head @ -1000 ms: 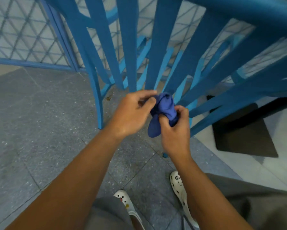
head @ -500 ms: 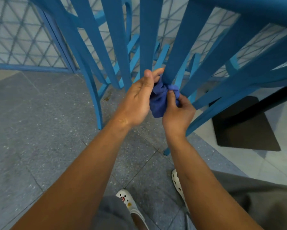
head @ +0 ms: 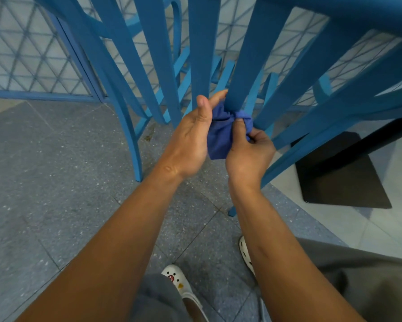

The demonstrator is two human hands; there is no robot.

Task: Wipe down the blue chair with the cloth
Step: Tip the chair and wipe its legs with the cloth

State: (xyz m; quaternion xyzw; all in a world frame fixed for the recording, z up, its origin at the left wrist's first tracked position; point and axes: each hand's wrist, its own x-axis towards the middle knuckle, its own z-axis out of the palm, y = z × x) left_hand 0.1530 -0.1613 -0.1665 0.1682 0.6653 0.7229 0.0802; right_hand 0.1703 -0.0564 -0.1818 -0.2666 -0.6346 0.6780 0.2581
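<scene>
Mesh panel (head: 30,56), blue-framed, stood at far left behind the grey tiled floor (head: 56,173). Blue chair (head: 202,49): slats and legs fanned across the upper frame, one front leg planted on the tiles at left.

Left hand (head: 190,140): thumb raised, fingers extended along the near side of a slat, pressing the cloth (head: 221,135) from the left; it read as largely uncurled, though the fingertips were hidden behind the fabric. The cloth itself was dark blue, bunched and wrapped about the lower end of that slat, held between the two hands.

Right hand (head: 249,149): thumb and curled fingers pinched the right side of the bunched cloth.

Dark table base (head: 342,173): flat on pale tiles at right, its post rising out of view. White clogs (head: 179,282) sat at the bottom edge.

Risks, as judged: the loose bunch could slip off the slat if the pinch eased, leaving bare fingers rubbing paint; crowded slats could catch knuckles on a long stroke; the tail hanging below might drag and miss the far face.

Not determinable: seat and top rail cut off above; whether several chairs were stacked; the cloth's contact behind the slat.
</scene>
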